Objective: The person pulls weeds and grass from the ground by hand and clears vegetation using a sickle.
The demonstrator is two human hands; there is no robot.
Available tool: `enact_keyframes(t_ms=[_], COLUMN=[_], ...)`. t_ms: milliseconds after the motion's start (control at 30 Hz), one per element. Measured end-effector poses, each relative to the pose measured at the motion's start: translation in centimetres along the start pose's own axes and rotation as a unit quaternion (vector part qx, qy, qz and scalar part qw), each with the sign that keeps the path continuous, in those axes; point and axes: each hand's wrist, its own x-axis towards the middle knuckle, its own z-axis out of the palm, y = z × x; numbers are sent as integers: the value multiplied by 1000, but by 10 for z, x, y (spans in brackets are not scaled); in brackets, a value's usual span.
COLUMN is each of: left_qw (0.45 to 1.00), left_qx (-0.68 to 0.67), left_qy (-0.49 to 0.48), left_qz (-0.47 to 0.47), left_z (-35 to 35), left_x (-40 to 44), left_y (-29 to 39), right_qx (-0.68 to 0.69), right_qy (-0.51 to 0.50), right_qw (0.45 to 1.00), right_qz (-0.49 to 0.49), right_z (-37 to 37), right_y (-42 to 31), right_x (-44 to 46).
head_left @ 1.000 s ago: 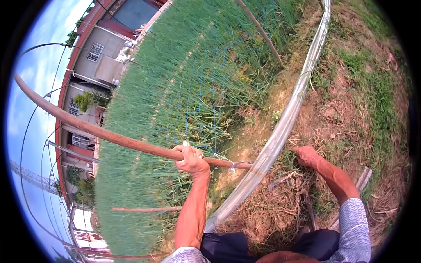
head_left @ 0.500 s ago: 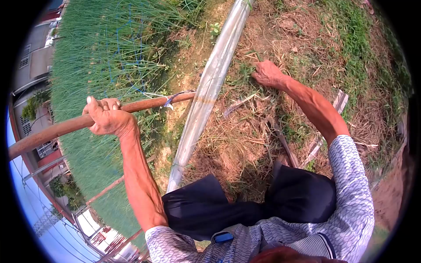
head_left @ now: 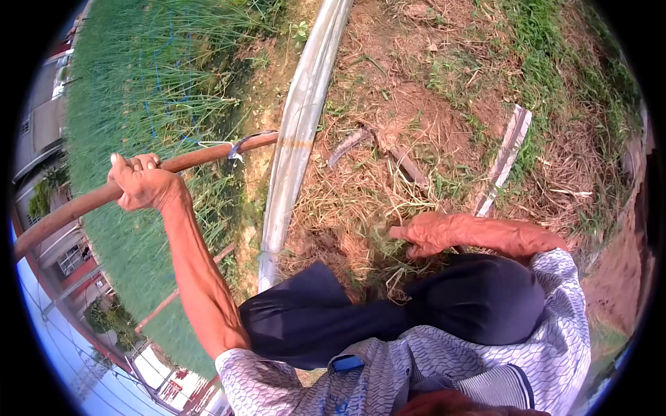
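Observation:
My left hand (head_left: 147, 182) is wrapped around a long brown pole (head_left: 76, 205), which slants up from the left edge to the plastic sheeting. A dark cord with pale string (head_left: 239, 144) is tied near the pole's far end. My right hand (head_left: 429, 234) is low in front of my knees, its fingers curled. A loose clump of weeds (head_left: 397, 262) hangs beneath its fingers, partly smeared by motion. Dry grass (head_left: 354, 211) covers the soil around it.
A strip of clear plastic sheeting (head_left: 295, 125) runs lengthwise along the bed's edge. Thin green crop stalks (head_left: 132, 104) stand to the left with blue string among them. A weathered board (head_left: 505, 159) and wood pieces (head_left: 408, 168) lie on the ground. Green weeds (head_left: 548, 76) grow at right.
My right hand has come back from a green weed farther ahead to just before my knees, with weeds in it. My left hand keeps its hold on the pole; the view has shifted slightly.

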Motion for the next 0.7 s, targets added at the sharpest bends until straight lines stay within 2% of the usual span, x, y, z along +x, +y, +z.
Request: enact_keyframes(t_ms=[33, 100, 133, 200, 233, 300, 333, 367, 400, 433, 467, 500, 533, 567, 600, 667, 700], left_qw=[998, 972, 972, 983, 982, 999, 999, 999, 989, 983, 983, 985, 980, 949, 949, 906, 893], left_qx=[-57, -207, -206, -170, -171, -43, -43, 51, 142, 180, 173, 162, 197, 291, 249, 236, 215], left_qy=[-26, -86, -86, -54, -53, -26, -28, -6, 19, -2, -44, -44, -39, -112, -188, -351, -384], left_qz=[-12, -70, -72, -51, -52, -16, -16, 3, 25, 45, 36, 43, 8, 50, 39, -7, -97], left_z=[-7, -27, -27, -21, -17, -9, -6, -2, 2, -7, -7, -10, -11, -16, -10, 5, 17], left_x=[7, 25, 23, 20, 16, 4, -8, -21, -31, -46, -76, -107, -142, -173, -205, -248, -256], left_y=[-8, -29, -29, -24, -16, -3, 4, 11, 15, 1, 2, -12, -25, -37, -48, -56, -57], right_qx=[-85, -107, -89, -149, -124, -80, -95, -110, -87, -47, 104, 181, 256, 266, 346, 499, 527], right_qy=[55, 102, 172, 446, 496, 305, 207, 106, 51, 14, 109, 160, 207, 224, 249, 297, 366], right_qw=[994, 988, 975, 874, 840, 873, 901, 921, 908, 923, 929, 918, 901, 889, 859, 778, 715], right_qz=[-41, 56, 110, 122, 179, 372, 368, 359, 406, 382, 337, 314, 285, 299, 282, 241, 277], right_z=[-5, -50, -68, -75, -69, -41, -6, 33, 60, 87, 120, 138, 156, 160, 152, 134, 173], right_y=[-10, -35, -42, -27, -14, -9, 13, 35, 35, 41, 57, 58, 59, 51, 32, -9, 8], right_x=[1, -17, -30, -50, -58, -81, -96, -109, -119, -133, -148, -152, -157, -156, -154, -150, -146])
